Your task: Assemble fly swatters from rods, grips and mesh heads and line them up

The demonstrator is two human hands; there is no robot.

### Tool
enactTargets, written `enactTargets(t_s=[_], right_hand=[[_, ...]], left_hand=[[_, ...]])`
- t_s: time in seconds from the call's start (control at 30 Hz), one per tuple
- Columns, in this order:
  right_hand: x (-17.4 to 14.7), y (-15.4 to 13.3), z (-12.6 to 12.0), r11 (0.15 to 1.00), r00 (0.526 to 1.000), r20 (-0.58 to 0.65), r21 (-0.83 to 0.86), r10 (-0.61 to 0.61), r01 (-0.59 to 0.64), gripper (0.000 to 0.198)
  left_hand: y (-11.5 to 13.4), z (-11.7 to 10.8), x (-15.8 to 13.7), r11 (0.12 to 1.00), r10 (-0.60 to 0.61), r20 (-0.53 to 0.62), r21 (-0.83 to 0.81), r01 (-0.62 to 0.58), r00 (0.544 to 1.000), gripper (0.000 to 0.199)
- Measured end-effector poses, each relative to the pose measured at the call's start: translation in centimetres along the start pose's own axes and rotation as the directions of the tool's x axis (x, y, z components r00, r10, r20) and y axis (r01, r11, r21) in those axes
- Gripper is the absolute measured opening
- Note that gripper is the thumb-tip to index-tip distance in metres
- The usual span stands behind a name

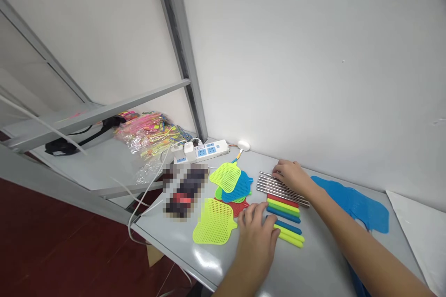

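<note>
As we read the bench [306, 269] from left to right, we first find the white power strip [216, 149], then a front yellow mesh head [214, 222], with a rear yellow mesh head [223, 175] and a blue mesh head [237, 188] overlapping beyond it. Our left hand [258, 229] is palm down, fingers spread, between the red mesh head [239, 207] and the coloured tubes [283, 214], at the tubes' left ends; we cannot tell whether it touches either. We see the tubes side by side, long axes running rightward and slightly toward us. On their wall side lie the metal rods [282, 189], aligned nearly the same way. Our right hand [291, 175] is the nearer one to the rods: its forearm slants in from the lower right, and its fingers bend over the far rods toward their left ends. We cannot tell whether the fingertips pinch one. Rightmost, we note blue plastic pieces [372, 209] beyond the right forearm
</note>
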State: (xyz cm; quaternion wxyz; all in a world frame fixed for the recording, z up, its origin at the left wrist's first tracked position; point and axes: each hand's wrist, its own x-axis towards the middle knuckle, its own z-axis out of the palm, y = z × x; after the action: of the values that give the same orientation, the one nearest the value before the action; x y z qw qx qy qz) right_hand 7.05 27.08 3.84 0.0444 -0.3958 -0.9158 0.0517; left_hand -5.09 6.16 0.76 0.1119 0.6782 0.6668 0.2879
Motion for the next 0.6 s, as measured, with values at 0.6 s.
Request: enactTargets(t_s=[0.6], right_hand=[[-2.9,-0.6,-3.3,0.966,0.912,-0.337,0.184,0.236,-0.182,0.028]], left_hand=[[0.3,-0.9,-2.5,0.998,-0.025,-0.061,0.05,0.028,0.998,0.01]])
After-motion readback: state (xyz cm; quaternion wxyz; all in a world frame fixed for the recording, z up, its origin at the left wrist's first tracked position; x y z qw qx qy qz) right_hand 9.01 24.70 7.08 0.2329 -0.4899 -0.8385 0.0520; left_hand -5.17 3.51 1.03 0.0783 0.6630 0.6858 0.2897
